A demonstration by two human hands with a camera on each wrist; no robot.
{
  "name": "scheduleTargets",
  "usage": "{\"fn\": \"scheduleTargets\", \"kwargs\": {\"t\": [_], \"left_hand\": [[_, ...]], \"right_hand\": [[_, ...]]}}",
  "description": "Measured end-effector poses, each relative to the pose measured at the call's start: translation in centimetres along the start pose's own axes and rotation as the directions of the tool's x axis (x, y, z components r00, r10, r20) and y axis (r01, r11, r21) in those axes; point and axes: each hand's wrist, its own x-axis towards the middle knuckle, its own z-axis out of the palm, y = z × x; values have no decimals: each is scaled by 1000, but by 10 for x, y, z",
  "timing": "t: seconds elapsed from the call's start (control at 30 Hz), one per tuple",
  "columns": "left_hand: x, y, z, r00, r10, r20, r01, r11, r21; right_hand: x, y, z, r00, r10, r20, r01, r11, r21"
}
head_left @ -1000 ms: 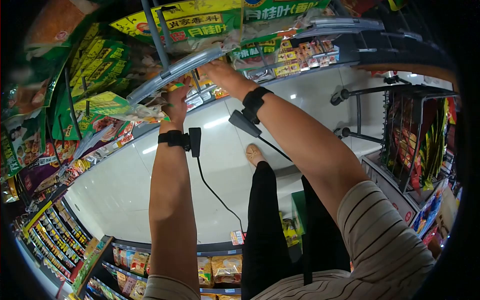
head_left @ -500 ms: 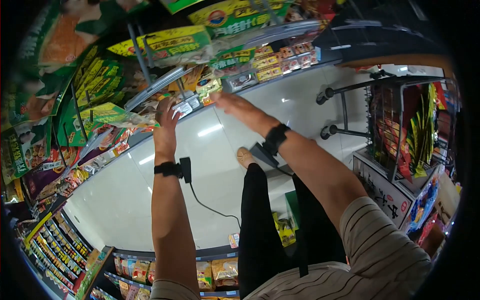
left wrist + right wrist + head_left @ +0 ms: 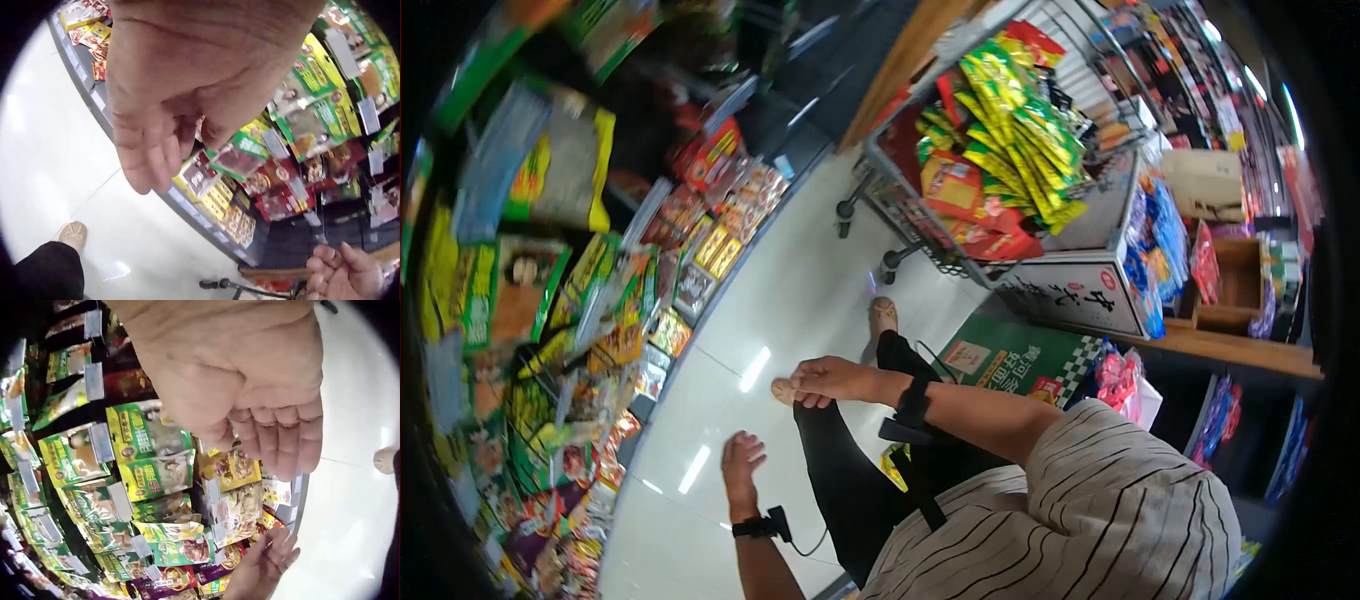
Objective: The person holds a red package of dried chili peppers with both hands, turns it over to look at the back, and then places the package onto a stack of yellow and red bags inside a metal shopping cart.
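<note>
My left hand [image 3: 742, 465] hangs over the tiled floor beside the shelf, its fingers loosely bent around nothing. Higher and to the right, in front of my legs, my right hand [image 3: 834, 380] is likewise bare, fingers relaxed. Nearest to the hands is a rack of hanging green-and-yellow spice packets [image 3: 520, 290]. In the right wrist view, similar green packets [image 3: 156, 475] hang below the right palm. Past the left fingers in the left wrist view are small yellow boxes [image 3: 217, 199] on the bottom shelf.
A wire shopping cart [image 3: 960, 240] full of yellow-green and red packets stands ahead on the right. Beside it are a white box with black characters [image 3: 1070, 295] and a green box [image 3: 1010, 355] by my legs. The shelf edge [image 3: 690, 345] runs along the left.
Both hands have drawn back from the shelf rack and sit lower over the floor, nearer my body. The head view has turned right, bringing the cart closer to the middle.
</note>
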Motion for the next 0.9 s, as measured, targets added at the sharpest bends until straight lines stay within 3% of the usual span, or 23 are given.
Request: {"fn": "scheduleTargets", "kwargs": {"t": [0.07, 0.17, 0.3, 0.4, 0.53, 0.57, 0.63, 0.7, 0.83, 0.9], "left_hand": [[-12, 22, 38, 998, -30, 59, 25, 996, 86], [-26, 58, 88, 988, -28, 149, -2, 980, 200], [-46, 109, 141, 975, 57, 216, -129, 933, 336], [-57, 143, 174, 969, 119, 216, -191, 915, 355], [-90, 189, 215, 959, 203, 199, -261, 905, 335], [-97, 197, 224, 955, 228, 192, -282, 900, 332], [-103, 208, 234, 958, 241, 158, -283, 892, 353], [-114, 222, 244, 957, 261, 130, -291, 887, 360], [-128, 242, 250, 944, 319, 88, -327, 857, 398], [-130, 246, 250, 941, 336, 43, -326, 866, 380]], "right_hand": [[-34, -9, -20, 998, -2, -61, 5, 999, 44], [-84, -19, -57, 976, -163, -142, 179, 979, 101], [-151, -43, -115, 917, -248, -311, 280, 958, 61], [-198, -59, -165, 849, -317, -424, 381, 921, 74], [-262, -83, -240, 675, -426, -603, 554, 832, 32], [-270, -79, -265, 618, -484, -619, 656, 752, 67], [-307, -100, -296, 526, -372, -765, 695, 706, 136], [-321, -98, -344, 405, -333, -851, 726, 684, 77], [-338, -96, -414, 330, -254, -909, 728, 681, 73], [-337, -92, -436, 355, -189, -915, 717, 684, 137]]}}
